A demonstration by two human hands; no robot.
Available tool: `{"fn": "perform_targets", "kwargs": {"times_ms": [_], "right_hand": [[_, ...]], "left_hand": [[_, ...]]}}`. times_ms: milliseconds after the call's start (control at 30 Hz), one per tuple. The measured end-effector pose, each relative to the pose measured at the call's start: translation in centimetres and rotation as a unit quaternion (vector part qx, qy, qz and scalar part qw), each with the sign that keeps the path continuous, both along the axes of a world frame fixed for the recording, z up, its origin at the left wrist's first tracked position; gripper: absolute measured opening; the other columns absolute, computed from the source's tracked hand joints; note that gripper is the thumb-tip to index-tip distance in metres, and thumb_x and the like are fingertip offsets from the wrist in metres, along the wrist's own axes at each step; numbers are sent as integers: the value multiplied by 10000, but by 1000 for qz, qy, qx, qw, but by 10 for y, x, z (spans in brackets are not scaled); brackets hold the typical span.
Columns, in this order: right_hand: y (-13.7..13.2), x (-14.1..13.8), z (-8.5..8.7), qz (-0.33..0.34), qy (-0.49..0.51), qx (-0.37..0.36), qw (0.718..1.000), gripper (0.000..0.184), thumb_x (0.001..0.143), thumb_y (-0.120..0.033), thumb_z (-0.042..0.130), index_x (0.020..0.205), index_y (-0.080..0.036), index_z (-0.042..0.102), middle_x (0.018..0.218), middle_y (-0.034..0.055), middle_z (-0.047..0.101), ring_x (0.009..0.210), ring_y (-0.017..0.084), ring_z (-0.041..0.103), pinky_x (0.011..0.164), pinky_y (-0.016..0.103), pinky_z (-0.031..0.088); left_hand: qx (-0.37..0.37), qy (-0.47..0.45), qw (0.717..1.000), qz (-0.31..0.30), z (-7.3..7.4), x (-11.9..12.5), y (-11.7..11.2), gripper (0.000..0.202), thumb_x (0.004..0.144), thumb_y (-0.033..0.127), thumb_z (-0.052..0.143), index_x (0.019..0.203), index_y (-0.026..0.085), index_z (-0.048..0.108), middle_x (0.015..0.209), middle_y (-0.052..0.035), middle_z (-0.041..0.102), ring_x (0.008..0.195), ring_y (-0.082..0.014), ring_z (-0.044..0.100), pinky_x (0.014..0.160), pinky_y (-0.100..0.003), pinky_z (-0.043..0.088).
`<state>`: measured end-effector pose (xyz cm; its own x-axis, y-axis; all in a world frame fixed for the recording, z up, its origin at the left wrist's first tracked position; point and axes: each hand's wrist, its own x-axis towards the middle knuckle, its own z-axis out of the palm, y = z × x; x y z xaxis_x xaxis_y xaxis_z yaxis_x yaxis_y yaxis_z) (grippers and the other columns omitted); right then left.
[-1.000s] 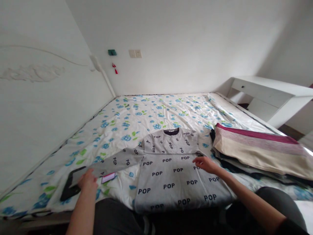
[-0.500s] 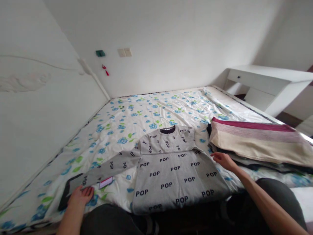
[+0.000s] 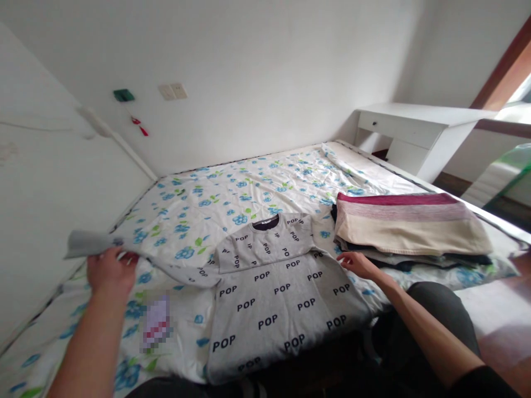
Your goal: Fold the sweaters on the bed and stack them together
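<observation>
A grey sweatshirt (image 3: 274, 293) printed with "POP" lies on the bed in front of me, its neckline away from me and its hem near my legs. My left hand (image 3: 112, 268) is closed on the outstretched left sleeve, holding its grey end up above the sheet. From there the sleeve slopes down to the shoulder. Beside the sweatshirt's right edge, my right hand (image 3: 359, 264) has its fingers loosely extended and grips nothing visible. Whether its fingertips touch the cloth I cannot tell. The right sleeve is mostly hidden.
A stack of folded clothes (image 3: 410, 224), striped maroon, pink and cream on top, lies to the right. A blurred white and red card-like thing (image 3: 156, 320) is on the flowered sheet (image 3: 240, 193). Behind stand a white desk (image 3: 415, 130) and the wall.
My left hand has lifted the sleeve's end off the bed, up and to the left. The dark flat thing under the sleeve no longer shows. My right hand stays beside the sweatshirt; the view has turned right.
</observation>
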<state>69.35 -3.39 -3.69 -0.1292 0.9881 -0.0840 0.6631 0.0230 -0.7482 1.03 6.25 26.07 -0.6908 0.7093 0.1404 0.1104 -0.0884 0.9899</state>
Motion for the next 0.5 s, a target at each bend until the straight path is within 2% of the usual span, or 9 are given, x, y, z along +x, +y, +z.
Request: {"fn": "perform_targets", "kwargs": {"times_ms": [33,67,133,200,267,300,367,433,500], "right_hand": [[0,0,-1,6,-1,-4,1000,386,908,-368,618,1181,-228,851,964,63,838,841,248,769,811,329,568],[0,1,-1,13,-4,-7,1000,384,909,-364,619,1187,-231,848,971,61,840,849,248,775,816,329,572],[-2,3,-3,26,-19,-17,999,392,912,-350,622,1215,-229,839,997,62,845,870,246,784,831,327,576],[-4,4,-4,40,-43,-48,997,403,903,-327,641,1242,-220,831,1031,70,850,903,250,792,846,324,578],[-6,5,-4,54,-63,-80,993,402,888,-307,674,1246,-213,830,1058,77,855,939,255,799,863,320,580],[-7,5,-4,60,-69,-90,992,400,887,-301,683,1248,-214,829,1072,77,856,956,256,802,873,317,582],[-8,5,-3,70,-73,-99,990,402,901,-296,682,1270,-218,823,1109,77,856,984,252,804,891,309,583],[-7,5,0,78,-78,-109,988,416,924,-297,672,1309,-217,808,1142,81,854,1007,251,805,903,304,582],[-5,4,2,85,-92,-118,985,428,939,-311,679,1337,-207,795,1164,92,850,1027,258,803,910,303,576]], "left_hand": [[28,22,999,-36,4,36,8,476,824,71,601,1267,232,540,1256,26,734,842,-84,593,802,-253,490],[42,64,991,-108,2,75,14,460,883,122,612,1328,219,546,1349,-5,728,909,-94,618,829,-262,490],[0,148,947,-286,-21,153,14,433,1010,285,523,1429,181,555,1446,-90,714,1062,-152,659,897,-323,512],[-57,175,892,-414,-63,218,5,479,965,374,635,1381,138,674,1333,-148,788,1082,-231,720,910,-380,547],[-140,244,791,-544,-115,256,-9,509,927,371,688,1385,152,722,1317,-174,805,1155,-274,737,971,-409,560],[-155,279,751,-578,-140,263,-15,539,914,350,706,1422,171,724,1353,-172,797,1224,-292,729,1025,-424,554],[-176,333,725,-577,-183,252,-28,560,915,332,697,1460,209,723,1401,-157,781,1291,-315,716,1099,-453,543],[-162,395,745,-513,-214,216,-37,550,919,293,651,1459,226,729,1488,-137,733,1366,-316,677,1199,-472,499],[-145,468,760,-428,-232,166,-46,560,881,247,640,1431,232,746,1526,-121,698,1423,-323,630,1273,-495,441]]}}
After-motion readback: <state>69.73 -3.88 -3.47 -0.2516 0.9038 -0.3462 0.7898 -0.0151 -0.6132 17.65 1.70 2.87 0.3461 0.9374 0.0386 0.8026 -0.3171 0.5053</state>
